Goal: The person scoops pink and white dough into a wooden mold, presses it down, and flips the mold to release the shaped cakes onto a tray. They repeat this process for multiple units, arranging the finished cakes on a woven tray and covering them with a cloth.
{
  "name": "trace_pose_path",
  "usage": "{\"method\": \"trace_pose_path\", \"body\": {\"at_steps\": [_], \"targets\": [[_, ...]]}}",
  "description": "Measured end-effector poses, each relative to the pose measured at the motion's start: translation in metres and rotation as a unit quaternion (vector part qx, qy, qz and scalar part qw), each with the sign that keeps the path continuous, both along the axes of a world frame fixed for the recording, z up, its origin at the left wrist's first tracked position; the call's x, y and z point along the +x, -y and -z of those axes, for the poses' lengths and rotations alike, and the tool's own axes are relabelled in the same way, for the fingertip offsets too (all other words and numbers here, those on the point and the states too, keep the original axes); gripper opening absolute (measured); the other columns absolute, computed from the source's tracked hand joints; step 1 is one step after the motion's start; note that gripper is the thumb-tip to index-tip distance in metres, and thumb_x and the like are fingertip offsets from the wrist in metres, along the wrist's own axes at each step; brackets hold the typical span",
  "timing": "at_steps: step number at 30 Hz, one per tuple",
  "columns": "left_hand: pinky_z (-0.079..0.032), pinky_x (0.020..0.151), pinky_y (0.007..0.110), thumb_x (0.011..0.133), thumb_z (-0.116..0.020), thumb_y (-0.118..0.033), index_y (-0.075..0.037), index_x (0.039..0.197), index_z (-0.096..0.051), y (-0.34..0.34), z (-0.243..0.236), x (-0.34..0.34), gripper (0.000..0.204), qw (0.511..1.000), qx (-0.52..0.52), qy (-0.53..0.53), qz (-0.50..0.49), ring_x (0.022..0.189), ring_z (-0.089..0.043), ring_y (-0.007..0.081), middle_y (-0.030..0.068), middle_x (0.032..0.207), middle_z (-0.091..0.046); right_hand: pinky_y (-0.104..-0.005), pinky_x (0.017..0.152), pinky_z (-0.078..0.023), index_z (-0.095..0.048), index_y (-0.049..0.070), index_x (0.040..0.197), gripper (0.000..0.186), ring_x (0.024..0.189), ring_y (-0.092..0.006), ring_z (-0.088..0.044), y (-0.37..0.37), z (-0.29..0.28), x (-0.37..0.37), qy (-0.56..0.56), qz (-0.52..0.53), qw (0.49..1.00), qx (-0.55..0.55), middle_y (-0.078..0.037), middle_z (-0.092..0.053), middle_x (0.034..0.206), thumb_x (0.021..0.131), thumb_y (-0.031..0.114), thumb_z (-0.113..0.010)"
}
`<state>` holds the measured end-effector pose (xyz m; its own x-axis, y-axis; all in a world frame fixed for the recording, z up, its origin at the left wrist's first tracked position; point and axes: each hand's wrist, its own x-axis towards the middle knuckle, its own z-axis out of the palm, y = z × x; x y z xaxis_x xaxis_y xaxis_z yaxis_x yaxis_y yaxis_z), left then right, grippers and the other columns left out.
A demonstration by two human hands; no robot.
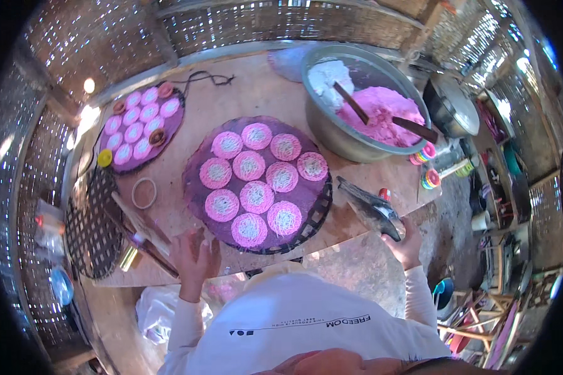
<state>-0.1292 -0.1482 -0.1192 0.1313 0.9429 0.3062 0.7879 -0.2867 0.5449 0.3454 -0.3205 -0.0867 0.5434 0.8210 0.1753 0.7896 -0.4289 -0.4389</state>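
In front of me lies a round tray with a dark woven rim and a purple surface. Several flat pink discs with pale, lacy, noodle-like centres cover it. My right hand grips the near end of a dark wooden tool, long and tapered, at the tray's right. A small red piece shows beside that tool. Left of the tray's near edge, my left hand is over the table with its fingers apart, nothing visible in it. Close to it lie long wooden sticks.
A big grey basin at the back right holds pink dough, white dough and two wooden paddles. A smaller tray of discs lies at the far left. Nearby are a white ring, a dark woven mat and a lidded pot.
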Motion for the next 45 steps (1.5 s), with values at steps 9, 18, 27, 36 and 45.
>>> {"method": "trace_pose_path", "body": {"at_steps": [9,18,27,36,45], "targets": [[-0.034,0.084,0.045,0.076,-0.06,-0.027,-0.006,0.112,-0.055,-0.012,0.015,0.01,0.043,0.994,-0.059,-0.08,0.035,0.095,-0.043,0.0343,0.0175,0.099,-0.046,-0.0432,0.075,-0.046,-0.057,0.004,0.105,0.077,0.088,-0.0352,-0.059,-0.023,0.018,0.049,0.115,-0.037,0.993,-0.013,-0.017,-0.062,0.095,0.054,0.058,-0.074],[-0.034,0.084,0.045,0.076,-0.059,-0.022,-0.003,0.113,-0.054,-0.01,0.034,0.008,0.042,0.997,-0.053,-0.04,0.05,0.096,-0.044,0.036,0.0187,0.1,-0.047,-0.0434,0.095,-0.035,-0.054,0.005,0.113,0.08,0.108,-0.0353,-0.049,-0.044,0.017,0.075,0.122,-0.113,0.986,-0.031,-0.015,-0.057,0.111,0.058,0.06,-0.071],[-0.036,0.086,0.042,0.077,-0.056,-0.013,0.004,0.105,-0.049,-0.018,0.032,0.009,0.033,0.994,-0.084,0.072,0.005,0.097,-0.046,0.0324,0.0184,0.101,-0.048,-0.0463,0.097,-0.03,-0.049,0.008,0.121,0.082,0.109,-0.0323,-0.048,-0.054,0.015,0.081,0.175,-0.176,0.968,-0.024,-0.013,-0.054,0.114,0.062,0.063,-0.066],[-0.036,0.085,0.034,0.078,-0.056,-0.014,0.002,0.112,-0.047,-0.014,0.003,0.01,0.039,0.978,-0.029,0.17,-0.114,0.094,-0.044,0.0236,0.0116,0.101,-0.048,-0.0414,0.077,-0.048,-0.058,-0.001,0.113,0.056,0.093,-0.0371,-0.061,-0.046,0.062,0.234,-0.088,0.346,0.902,0.241,-0.028,-0.061,0.097,0.077,0.042,-0.064],[-0.039,0.079,0.033,0.076,-0.058,-0.01,0.001,0.108,-0.053,-0.011,0.014,0.01,0.035,0.98,0.088,0.151,-0.097,0.088,-0.049,0.0226,0.0115,0.098,-0.053,-0.0267,0.046,-0.045,-0.065,0.01,0.087,0.016,0.057,-0.0145,-0.059,-0.057,0.076,0.272,-0.101,0.162,0.98,0.056,-0.004,-0.061,0.067,0.085,0.025,-0.057]]}}
